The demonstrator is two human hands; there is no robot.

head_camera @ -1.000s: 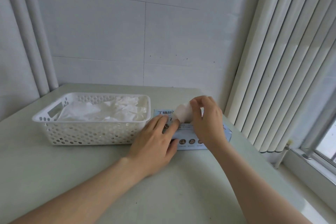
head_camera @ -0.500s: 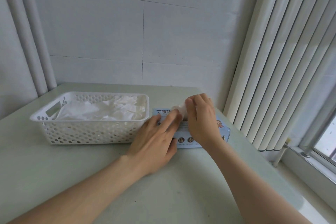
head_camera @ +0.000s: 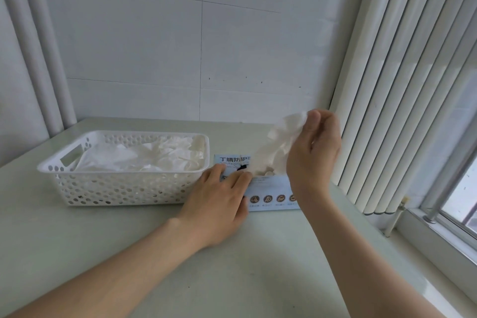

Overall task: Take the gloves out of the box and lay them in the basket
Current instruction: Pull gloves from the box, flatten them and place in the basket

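Observation:
A light-blue glove box [head_camera: 268, 188] lies flat on the pale table, just right of a white perforated basket [head_camera: 124, 188] that holds several crumpled white gloves [head_camera: 154, 155]. My left hand [head_camera: 219, 196] lies flat on the box's left end, fingers straight, pressing it down. Above the box, my right hand [head_camera: 313, 147] pinches a white glove [head_camera: 278, 147] between thumb and fingers. The glove hangs down from that hand, and its lower end still reaches the box's opening.
The table [head_camera: 232, 266] meets a white wall at the back. White vertical blinds [head_camera: 402, 85] hang close on the right, with a window sill [head_camera: 438, 235] below them. Two white pipes [head_camera: 44, 59] run up the left corner.
My right hand has risen from the box opening, drawing the white glove up and out. My left hand has stayed pressed on the box.

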